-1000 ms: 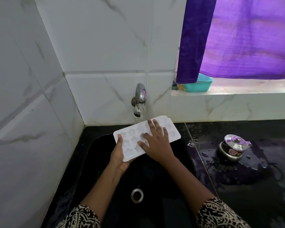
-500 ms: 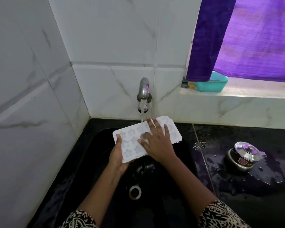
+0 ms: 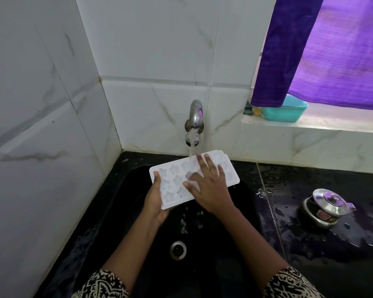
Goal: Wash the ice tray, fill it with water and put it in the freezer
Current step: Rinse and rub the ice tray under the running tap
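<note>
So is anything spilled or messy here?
Yes, water is puddled on the black counter around the lidded steel pot, right of the sink. The ice tray under the running tap is just being washed.

A white ice tray (image 3: 172, 186), patterned with star and heart hollows, is seen under the fingers (image 3: 209, 164) of the right hand (image 3: 211, 190). Below them a black sink (image 3: 202, 265) is shown; above, a silver tap (image 3: 195, 112) and white tiles (image 3: 155, 39) veined in grey. To their right, a purple curtain (image 3: 332, 50), a teal tub (image 3: 289, 112) and a silver-lidded black pot (image 3: 325, 209) are found. Sleeves (image 3: 101, 284) are printed black and cream.
</note>
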A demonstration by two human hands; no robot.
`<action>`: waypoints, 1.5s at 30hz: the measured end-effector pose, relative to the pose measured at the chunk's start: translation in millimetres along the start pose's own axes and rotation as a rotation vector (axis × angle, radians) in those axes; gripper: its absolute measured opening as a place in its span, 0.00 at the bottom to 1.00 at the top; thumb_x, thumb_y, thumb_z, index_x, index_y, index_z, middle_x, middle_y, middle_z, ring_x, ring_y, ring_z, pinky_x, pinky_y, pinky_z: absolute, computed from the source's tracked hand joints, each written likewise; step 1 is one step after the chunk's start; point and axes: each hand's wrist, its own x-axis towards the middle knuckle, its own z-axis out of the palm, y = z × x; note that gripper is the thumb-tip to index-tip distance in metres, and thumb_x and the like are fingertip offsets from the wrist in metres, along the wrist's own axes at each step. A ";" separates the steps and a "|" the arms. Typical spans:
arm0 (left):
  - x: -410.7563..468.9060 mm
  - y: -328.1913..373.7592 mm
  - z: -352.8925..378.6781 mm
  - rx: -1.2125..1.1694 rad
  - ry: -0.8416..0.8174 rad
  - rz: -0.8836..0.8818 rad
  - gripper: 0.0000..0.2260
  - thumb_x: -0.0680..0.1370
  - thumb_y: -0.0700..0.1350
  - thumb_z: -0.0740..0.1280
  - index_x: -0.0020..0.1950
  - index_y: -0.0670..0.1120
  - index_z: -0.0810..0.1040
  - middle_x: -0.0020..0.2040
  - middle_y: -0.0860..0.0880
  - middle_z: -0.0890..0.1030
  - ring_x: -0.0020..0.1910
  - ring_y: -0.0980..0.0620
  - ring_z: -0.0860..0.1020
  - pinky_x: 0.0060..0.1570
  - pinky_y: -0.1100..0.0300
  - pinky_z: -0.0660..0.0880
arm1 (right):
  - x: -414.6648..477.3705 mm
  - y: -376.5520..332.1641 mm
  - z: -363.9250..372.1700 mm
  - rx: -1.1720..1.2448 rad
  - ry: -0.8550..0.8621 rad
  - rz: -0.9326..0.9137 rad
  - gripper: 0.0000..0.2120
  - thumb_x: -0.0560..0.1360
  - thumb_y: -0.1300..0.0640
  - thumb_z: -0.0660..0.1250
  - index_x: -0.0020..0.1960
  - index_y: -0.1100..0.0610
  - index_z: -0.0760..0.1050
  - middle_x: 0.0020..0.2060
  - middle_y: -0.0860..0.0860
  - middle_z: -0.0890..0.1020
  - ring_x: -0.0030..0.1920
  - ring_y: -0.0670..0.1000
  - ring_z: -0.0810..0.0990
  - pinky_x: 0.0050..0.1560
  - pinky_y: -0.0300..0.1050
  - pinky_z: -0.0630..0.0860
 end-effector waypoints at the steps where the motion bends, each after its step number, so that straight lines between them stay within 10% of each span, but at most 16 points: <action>1: 0.0 -1.7 1.6 0.002 -0.001 0.001 0.28 0.79 0.63 0.52 0.61 0.41 0.76 0.52 0.40 0.84 0.47 0.43 0.84 0.42 0.49 0.82 | 0.8 0.6 0.2 -0.005 0.047 0.025 0.27 0.75 0.35 0.46 0.53 0.49 0.77 0.77 0.49 0.51 0.76 0.50 0.43 0.72 0.60 0.44; 27: 8.6 -5.0 -0.7 0.045 0.031 0.027 0.30 0.78 0.65 0.52 0.62 0.42 0.76 0.56 0.40 0.83 0.52 0.43 0.83 0.51 0.48 0.79 | 3.3 3.8 -2.6 -0.042 0.030 -0.002 0.29 0.75 0.34 0.44 0.54 0.49 0.77 0.77 0.50 0.53 0.77 0.52 0.46 0.72 0.60 0.42; 31: 8.4 -1.0 -1.7 0.022 0.029 0.023 0.31 0.78 0.65 0.52 0.63 0.42 0.76 0.58 0.40 0.82 0.53 0.42 0.82 0.48 0.49 0.81 | -0.5 -3.9 1.8 -0.030 -0.145 -0.031 0.34 0.73 0.31 0.42 0.68 0.49 0.68 0.77 0.47 0.43 0.74 0.45 0.35 0.72 0.60 0.39; 35: 6.1 -6.9 -3.2 0.063 0.035 0.020 0.31 0.76 0.65 0.54 0.64 0.42 0.75 0.58 0.40 0.82 0.54 0.42 0.82 0.52 0.47 0.78 | 4.1 6.1 -6.9 0.013 -0.060 0.038 0.39 0.71 0.28 0.34 0.55 0.46 0.78 0.77 0.48 0.48 0.76 0.48 0.39 0.71 0.57 0.35; 41: 4.7 -5.7 -0.6 0.001 0.016 0.036 0.30 0.78 0.64 0.51 0.62 0.42 0.76 0.55 0.40 0.83 0.50 0.42 0.83 0.42 0.51 0.82 | -0.7 0.8 -4.2 -0.048 -0.143 -0.066 0.36 0.72 0.29 0.39 0.65 0.47 0.71 0.74 0.44 0.38 0.74 0.46 0.33 0.73 0.61 0.38; 45: 5.8 -6.7 -1.3 0.028 0.031 0.047 0.29 0.78 0.65 0.52 0.62 0.43 0.76 0.57 0.41 0.82 0.52 0.42 0.83 0.43 0.51 0.82 | -8.8 11.6 -8.2 0.074 0.084 0.014 0.27 0.75 0.35 0.48 0.59 0.49 0.77 0.76 0.48 0.50 0.76 0.47 0.43 0.71 0.59 0.46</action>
